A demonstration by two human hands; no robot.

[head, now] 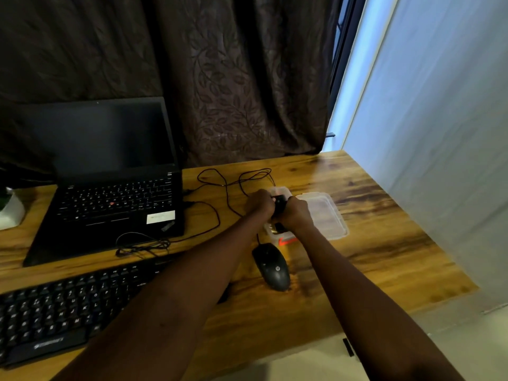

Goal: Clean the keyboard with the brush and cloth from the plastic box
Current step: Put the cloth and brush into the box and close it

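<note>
A glossy wooden bench (371, 243) with dark streaked grain fills the lower part of the view, its far edge meeting a dark brown curtain (233, 78) embossed with leaves. To the right rises a pale wall (439, 105), with a strip of bluish daylight beside the curtain.

Both hands meet over a clear plastic box (277, 234) near the middle of the bench. The left hand (259, 203) and right hand (298, 213) are closed together around a small dark object (279, 202) held between them; whether it is the brush or the cloth cannot be told. The box's clear plastic lid (327, 215) lies flat just to the right of it, touching or nearly so.

The black external keyboard (55, 306) sits at the near left edge of the bench, well apart from the box. Behind it stands an open black laptop (110, 188) with a dark screen. A black wired mouse (272, 266) rests just in front of the box, and thin black cables (233, 182) loop across the wood between laptop and box.
</note>
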